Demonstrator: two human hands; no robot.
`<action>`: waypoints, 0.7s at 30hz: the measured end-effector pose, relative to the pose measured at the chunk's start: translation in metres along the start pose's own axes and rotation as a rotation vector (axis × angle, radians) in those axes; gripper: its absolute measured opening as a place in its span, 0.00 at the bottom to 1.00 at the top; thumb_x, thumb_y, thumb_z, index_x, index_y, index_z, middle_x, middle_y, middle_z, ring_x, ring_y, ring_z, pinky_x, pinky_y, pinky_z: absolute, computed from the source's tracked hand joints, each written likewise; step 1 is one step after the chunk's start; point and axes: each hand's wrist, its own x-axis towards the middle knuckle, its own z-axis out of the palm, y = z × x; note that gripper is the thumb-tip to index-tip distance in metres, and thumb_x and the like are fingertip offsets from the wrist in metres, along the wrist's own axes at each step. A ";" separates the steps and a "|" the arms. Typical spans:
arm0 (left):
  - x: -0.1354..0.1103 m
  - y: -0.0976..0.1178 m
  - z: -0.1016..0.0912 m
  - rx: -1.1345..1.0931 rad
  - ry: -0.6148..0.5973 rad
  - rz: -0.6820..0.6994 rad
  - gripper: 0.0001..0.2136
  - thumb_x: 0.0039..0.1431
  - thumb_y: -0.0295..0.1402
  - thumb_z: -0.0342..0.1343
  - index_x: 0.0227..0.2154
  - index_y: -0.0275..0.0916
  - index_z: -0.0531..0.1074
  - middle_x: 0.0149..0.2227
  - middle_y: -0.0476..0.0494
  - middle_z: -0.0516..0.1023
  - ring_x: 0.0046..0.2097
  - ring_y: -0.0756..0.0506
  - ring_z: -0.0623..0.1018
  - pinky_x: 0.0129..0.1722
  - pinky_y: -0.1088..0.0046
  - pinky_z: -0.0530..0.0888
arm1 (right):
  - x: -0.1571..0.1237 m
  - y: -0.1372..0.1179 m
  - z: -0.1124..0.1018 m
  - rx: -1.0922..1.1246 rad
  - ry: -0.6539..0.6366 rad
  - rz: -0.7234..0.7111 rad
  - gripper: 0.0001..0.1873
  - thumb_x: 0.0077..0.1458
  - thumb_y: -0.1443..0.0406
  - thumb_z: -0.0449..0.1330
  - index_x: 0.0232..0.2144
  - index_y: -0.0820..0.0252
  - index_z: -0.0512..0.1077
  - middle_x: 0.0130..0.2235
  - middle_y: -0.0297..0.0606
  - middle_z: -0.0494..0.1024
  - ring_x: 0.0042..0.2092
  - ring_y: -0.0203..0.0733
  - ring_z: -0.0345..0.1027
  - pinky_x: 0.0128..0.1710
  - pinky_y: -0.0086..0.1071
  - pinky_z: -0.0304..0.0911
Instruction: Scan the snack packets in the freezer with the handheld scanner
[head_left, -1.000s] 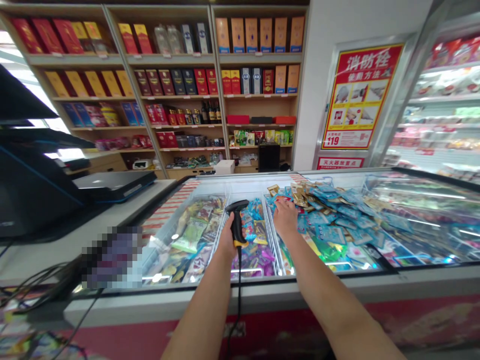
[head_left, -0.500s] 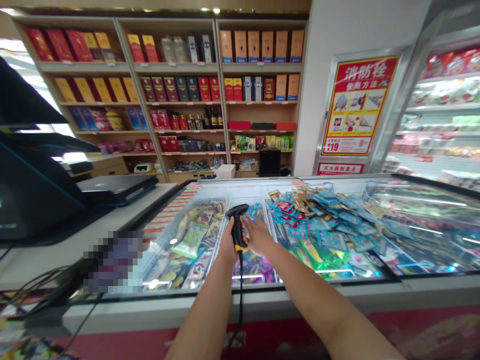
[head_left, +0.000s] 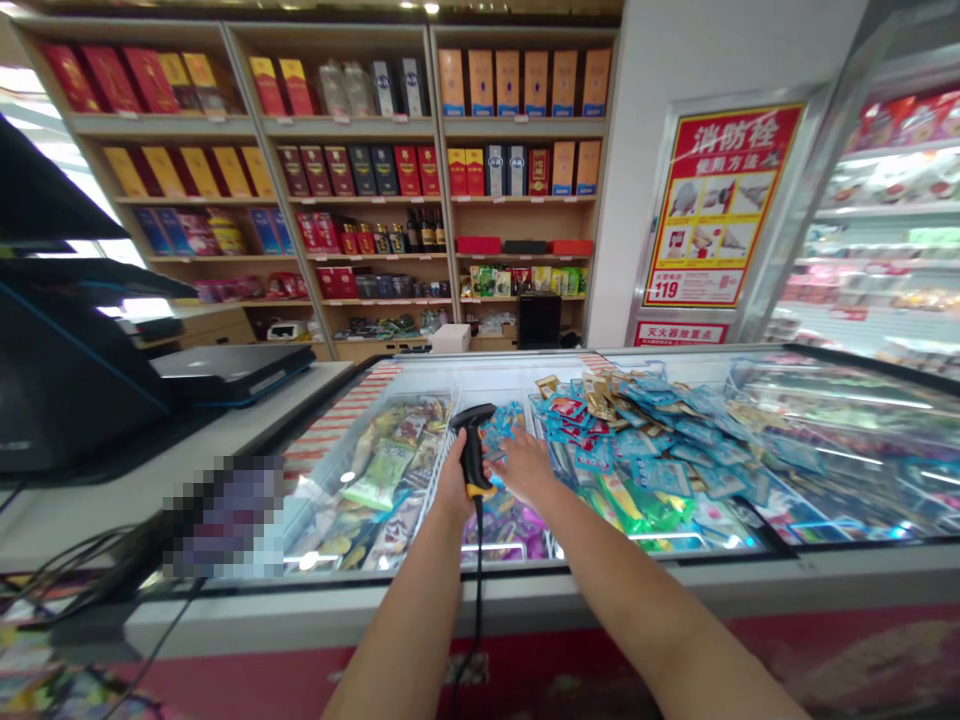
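My left hand [head_left: 452, 473] is wrapped around the handle of a black and yellow barcode scanner [head_left: 472, 450], held upright above the freezer's glass top. Its black cable [head_left: 478, 580] hangs down over the front edge. Just right of the scanner is my right hand [head_left: 529, 465], palm down with its fingers stretched forward and apart, holding nothing I can see. A heap of blue, gold and red packets [head_left: 645, 430] lies on the glass to the right of that hand. Under the glass, wrapped frozen goods [head_left: 382, 475] fill wire baskets.
On the left counter [head_left: 330, 380] stand a flat scale-like device [head_left: 232, 372] and a dark machine [head_left: 67, 370]. A blurred, pixelated patch covers something at the freezer's left corner. Shelves [head_left: 337, 210] of boxes and bottles line the back wall, beside a red poster [head_left: 724, 205].
My right hand has moved slightly right, away from the scanner, opening a gap between them. The scanner stays in my left hand, almost where it was.
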 end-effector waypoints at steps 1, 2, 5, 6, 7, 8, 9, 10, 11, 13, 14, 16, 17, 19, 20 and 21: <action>0.001 0.000 -0.001 -0.002 -0.007 0.001 0.14 0.60 0.42 0.52 0.36 0.34 0.71 0.23 0.49 0.71 0.17 0.55 0.67 0.15 0.80 0.65 | 0.000 0.000 0.001 0.011 -0.008 0.011 0.27 0.59 0.47 0.50 0.49 0.58 0.70 0.59 0.49 0.67 0.60 0.56 0.56 0.56 0.52 0.50; 0.002 0.000 -0.002 -0.006 -0.014 0.003 0.14 0.59 0.42 0.52 0.36 0.34 0.71 0.23 0.49 0.71 0.18 0.55 0.67 0.16 0.80 0.66 | 0.001 0.000 0.001 0.020 -0.013 0.016 0.27 0.58 0.47 0.50 0.49 0.58 0.70 0.56 0.48 0.70 0.59 0.56 0.58 0.55 0.51 0.51; 0.003 0.001 -0.004 -0.025 -0.026 0.005 0.14 0.58 0.42 0.53 0.35 0.34 0.71 0.24 0.49 0.71 0.18 0.55 0.68 0.17 0.80 0.67 | 0.002 -0.002 0.001 0.031 -0.002 0.003 0.24 0.59 0.48 0.52 0.47 0.58 0.70 0.49 0.46 0.76 0.56 0.55 0.62 0.54 0.50 0.53; 0.004 0.001 -0.005 -0.031 -0.027 0.004 0.14 0.58 0.43 0.53 0.35 0.34 0.71 0.24 0.49 0.71 0.18 0.55 0.68 0.16 0.80 0.67 | 0.002 -0.002 0.001 0.029 0.002 -0.005 0.23 0.59 0.49 0.51 0.47 0.58 0.71 0.48 0.45 0.76 0.55 0.54 0.62 0.54 0.49 0.52; 0.004 0.001 -0.005 -0.036 -0.025 0.006 0.14 0.59 0.43 0.53 0.36 0.34 0.71 0.24 0.49 0.71 0.18 0.55 0.68 0.16 0.80 0.67 | 0.002 -0.002 0.000 0.025 0.004 -0.014 0.22 0.60 0.50 0.51 0.46 0.57 0.71 0.47 0.45 0.77 0.55 0.53 0.63 0.54 0.49 0.52; 0.004 0.002 -0.005 -0.039 -0.019 0.012 0.14 0.59 0.43 0.53 0.36 0.34 0.71 0.24 0.49 0.71 0.19 0.55 0.68 0.16 0.80 0.67 | 0.002 -0.003 0.000 0.019 0.002 -0.020 0.20 0.60 0.52 0.51 0.46 0.57 0.71 0.46 0.45 0.77 0.54 0.53 0.64 0.54 0.48 0.52; 0.004 0.002 -0.005 -0.041 -0.008 0.023 0.14 0.59 0.43 0.52 0.35 0.34 0.70 0.24 0.49 0.71 0.19 0.55 0.68 0.16 0.81 0.66 | 0.002 -0.003 0.001 0.013 0.002 -0.022 0.20 0.61 0.53 0.50 0.46 0.57 0.71 0.46 0.45 0.78 0.53 0.52 0.65 0.54 0.48 0.53; 0.004 0.003 -0.005 -0.043 0.005 0.038 0.14 0.59 0.43 0.52 0.35 0.34 0.70 0.24 0.49 0.70 0.19 0.55 0.68 0.16 0.81 0.66 | 0.001 -0.003 0.001 0.010 0.005 -0.020 0.20 0.61 0.54 0.50 0.48 0.57 0.71 0.46 0.45 0.77 0.53 0.52 0.65 0.54 0.47 0.53; 0.004 0.003 -0.005 -0.046 0.019 0.052 0.14 0.60 0.43 0.52 0.34 0.34 0.70 0.24 0.49 0.70 0.19 0.55 0.68 0.16 0.81 0.66 | 0.001 -0.003 0.002 0.011 0.013 -0.020 0.21 0.61 0.54 0.50 0.50 0.57 0.69 0.49 0.45 0.76 0.54 0.52 0.64 0.55 0.47 0.53; 0.005 0.003 -0.005 -0.058 0.041 0.068 0.14 0.59 0.42 0.52 0.34 0.35 0.70 0.24 0.49 0.70 0.19 0.55 0.68 0.16 0.81 0.66 | 0.000 -0.003 0.004 0.028 0.031 -0.040 0.26 0.61 0.52 0.49 0.57 0.56 0.63 0.57 0.46 0.69 0.59 0.53 0.59 0.57 0.49 0.51; 0.005 0.003 -0.005 -0.064 0.045 0.067 0.13 0.59 0.42 0.53 0.34 0.35 0.70 0.24 0.49 0.70 0.19 0.55 0.67 0.16 0.81 0.66 | 0.000 -0.004 0.005 0.040 0.027 -0.060 0.29 0.61 0.51 0.48 0.60 0.55 0.59 0.61 0.45 0.64 0.61 0.53 0.56 0.58 0.51 0.49; 0.005 0.003 -0.005 -0.068 0.048 0.058 0.13 0.59 0.42 0.53 0.34 0.34 0.70 0.23 0.49 0.70 0.18 0.55 0.67 0.16 0.81 0.67 | 0.001 -0.004 0.007 0.057 -0.026 -0.102 0.32 0.60 0.48 0.47 0.63 0.51 0.55 0.65 0.42 0.57 0.63 0.55 0.51 0.59 0.55 0.45; 0.005 0.003 -0.005 -0.064 0.049 0.053 0.14 0.59 0.42 0.53 0.35 0.34 0.70 0.23 0.49 0.70 0.19 0.55 0.68 0.16 0.81 0.67 | 0.001 -0.004 0.007 0.059 -0.061 -0.113 0.32 0.60 0.48 0.47 0.63 0.50 0.55 0.66 0.41 0.56 0.64 0.55 0.50 0.60 0.56 0.44; 0.005 0.003 -0.004 -0.052 0.046 0.040 0.14 0.59 0.42 0.53 0.35 0.34 0.71 0.23 0.49 0.70 0.19 0.54 0.68 0.15 0.80 0.67 | 0.002 -0.005 0.007 0.054 -0.097 -0.122 0.30 0.59 0.48 0.49 0.61 0.49 0.59 0.64 0.41 0.60 0.63 0.56 0.51 0.60 0.57 0.44; 0.005 0.003 -0.004 -0.044 0.043 0.035 0.14 0.59 0.42 0.52 0.35 0.34 0.71 0.23 0.49 0.70 0.18 0.54 0.68 0.15 0.80 0.67 | 0.002 -0.006 0.006 0.051 -0.092 -0.123 0.29 0.59 0.49 0.50 0.59 0.50 0.61 0.62 0.41 0.63 0.62 0.55 0.53 0.60 0.57 0.44; 0.005 0.003 -0.004 -0.027 0.049 0.029 0.15 0.59 0.43 0.52 0.35 0.34 0.71 0.23 0.49 0.70 0.18 0.54 0.67 0.15 0.80 0.67 | 0.002 -0.006 0.005 0.048 -0.076 -0.121 0.28 0.58 0.50 0.51 0.57 0.51 0.64 0.60 0.42 0.66 0.61 0.54 0.55 0.59 0.55 0.45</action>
